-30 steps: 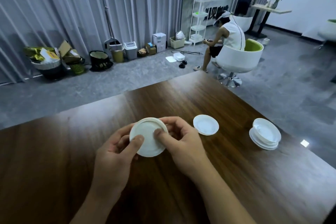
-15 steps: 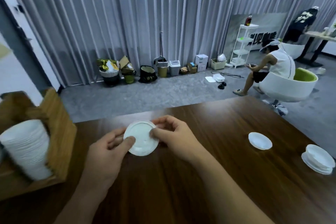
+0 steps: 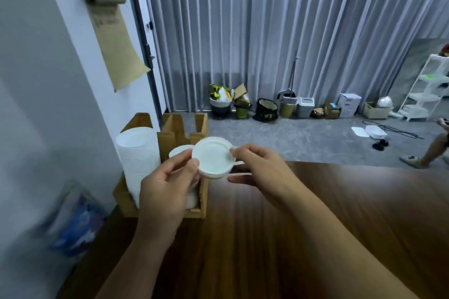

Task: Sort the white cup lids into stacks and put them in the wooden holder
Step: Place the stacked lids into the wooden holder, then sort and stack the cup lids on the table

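White cup lids [image 3: 213,158], a small stack of them, are held in the air between both hands, above the near edge of the dark wooden table [image 3: 315,226] and just in front of the wooden holder [image 3: 184,128]. The flat round face of the top lid is turned toward the camera and a little tilted. The left hand [image 3: 165,192] pinches the left rim of the stack between the thumb and the curled fingers. The right hand [image 3: 262,167] pinches the right rim with the thumb and the first finger, while its other fingers are stretched below the stack.

The wooden holder stands at the left end of the table, beside a white wall [image 3: 36,104]. It has several compartments with V-shaped cuts in the front walls. In the left compartment there is a tall stack of lids [image 3: 138,153], leaning a little. In the next compartment a shorter stack [image 3: 181,152] is visible, partly hidden behind the left hand.

On the wall hangs a brown paper scroll [image 3: 114,39]. Behind the table is a grey floor, a long grey curtain [image 3: 267,31], and a row of small bins and boxes [image 3: 289,107] along it. At the right edge a white shelf rack [image 3: 427,90] stands, and the leg of another person [image 3: 430,155] is seen.
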### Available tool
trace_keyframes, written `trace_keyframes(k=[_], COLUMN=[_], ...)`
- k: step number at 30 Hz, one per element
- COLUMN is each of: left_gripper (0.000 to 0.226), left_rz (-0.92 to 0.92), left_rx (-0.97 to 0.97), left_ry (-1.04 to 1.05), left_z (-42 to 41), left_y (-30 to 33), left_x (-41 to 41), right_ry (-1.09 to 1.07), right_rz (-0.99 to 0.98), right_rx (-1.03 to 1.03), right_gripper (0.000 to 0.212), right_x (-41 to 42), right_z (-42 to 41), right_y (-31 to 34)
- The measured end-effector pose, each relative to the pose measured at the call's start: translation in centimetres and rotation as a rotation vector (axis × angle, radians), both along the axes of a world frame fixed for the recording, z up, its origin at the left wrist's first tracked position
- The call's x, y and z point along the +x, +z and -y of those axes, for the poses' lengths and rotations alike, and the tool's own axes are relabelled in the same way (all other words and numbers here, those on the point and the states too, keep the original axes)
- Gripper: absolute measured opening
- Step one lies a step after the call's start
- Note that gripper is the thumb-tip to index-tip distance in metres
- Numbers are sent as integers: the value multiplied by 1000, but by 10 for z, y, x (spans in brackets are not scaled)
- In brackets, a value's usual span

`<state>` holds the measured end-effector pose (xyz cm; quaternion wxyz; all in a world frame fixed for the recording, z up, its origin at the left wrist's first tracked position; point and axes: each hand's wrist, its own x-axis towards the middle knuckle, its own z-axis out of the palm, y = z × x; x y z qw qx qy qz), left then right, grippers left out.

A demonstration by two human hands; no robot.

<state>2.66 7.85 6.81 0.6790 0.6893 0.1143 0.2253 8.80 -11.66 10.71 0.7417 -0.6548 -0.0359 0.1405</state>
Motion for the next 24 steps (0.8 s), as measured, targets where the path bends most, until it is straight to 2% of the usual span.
trace_keyframes(k=[3, 7, 11, 18, 24], left_gripper=[13, 15, 33, 41, 60], left_rz=[3, -2, -80, -165, -193], left_rx=[-18, -30, 97, 298, 490], left_ry=[77, 102, 44, 29, 14], left_z=[-28, -52, -62, -66, -58], left_y=[8, 19, 15, -3, -15], left_x=[9, 35, 56, 60, 55], right_ry=[69, 36, -20, -90, -111], right_rz=[-5, -32, -7, 103, 71], right_rx=[61, 90, -7, -301, -245], right_gripper=[24, 23, 24, 26, 24], right_x=[18, 50, 69, 85, 90], right_z=[-29, -62, -75, -83, -93], right_y=[7, 12, 2, -33, -59])
